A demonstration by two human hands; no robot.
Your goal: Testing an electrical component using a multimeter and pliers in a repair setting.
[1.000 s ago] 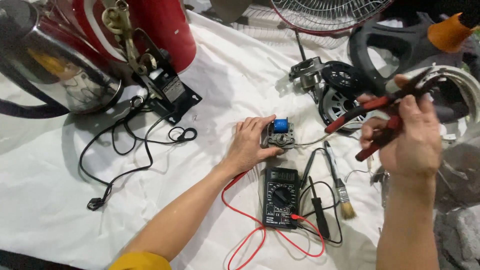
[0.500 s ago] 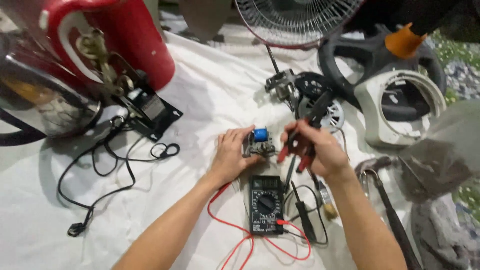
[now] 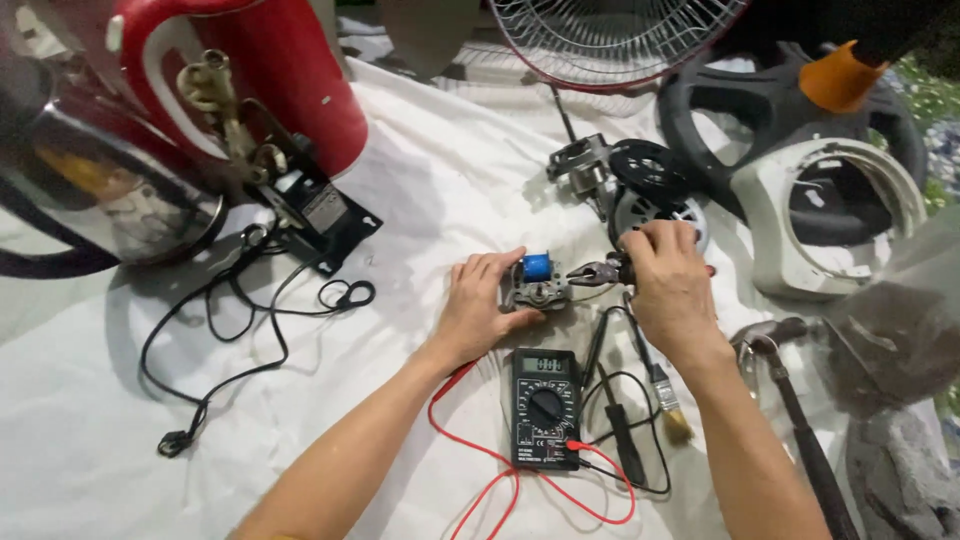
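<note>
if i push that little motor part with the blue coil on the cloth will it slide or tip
The small motor looks dense, with a metal core, so probably heavy for its size. Its flat base on the wrinkled white cloth should drag, not roll. The left hand steadies it, suggesting the pliers could shift it.

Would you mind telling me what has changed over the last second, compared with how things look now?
The right hand, raised off to the right a second ago with the red-handled pliers, came down and left; the pliers' tips now sit at the small motor part with the blue coil. The left hand stayed on that part. The black multimeter and white cloth lie as before.
</note>
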